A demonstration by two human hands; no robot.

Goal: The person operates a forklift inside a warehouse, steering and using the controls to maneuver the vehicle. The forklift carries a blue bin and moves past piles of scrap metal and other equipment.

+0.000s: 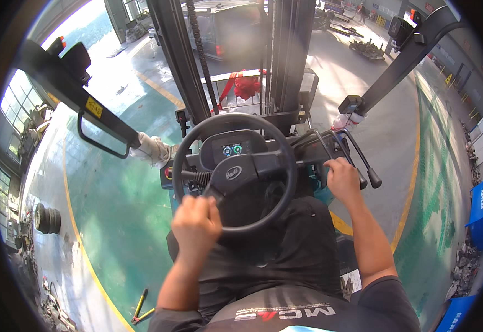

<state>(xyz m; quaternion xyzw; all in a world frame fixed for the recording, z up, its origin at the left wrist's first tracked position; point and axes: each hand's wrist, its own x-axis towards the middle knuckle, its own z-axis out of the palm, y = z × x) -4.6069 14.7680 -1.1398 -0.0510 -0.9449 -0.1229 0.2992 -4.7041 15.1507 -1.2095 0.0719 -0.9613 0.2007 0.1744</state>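
I sit at the controls of a forklift. In front of me is a black steering wheel (293, 177) with a small lit display (233, 149) behind it. My left hand (196, 219) is closed in a fist over the wheel's lower left rim; whether it holds the rim itself or a knob on it is hidden. To the right of the wheel, my right hand (342, 176) is wrapped round the end of a control lever (324, 145). Beside that hand stand more black levers (374, 178) with rounded knobs.
The mast (288, 61) rises ahead, with a red ribbon bow (247, 87) on the rack behind it. A parked vehicle (225, 33) stands beyond. Tyres (47, 219) and long-handled cutters (140, 310) lie on the left. Blue bins (481, 213) line the right side.
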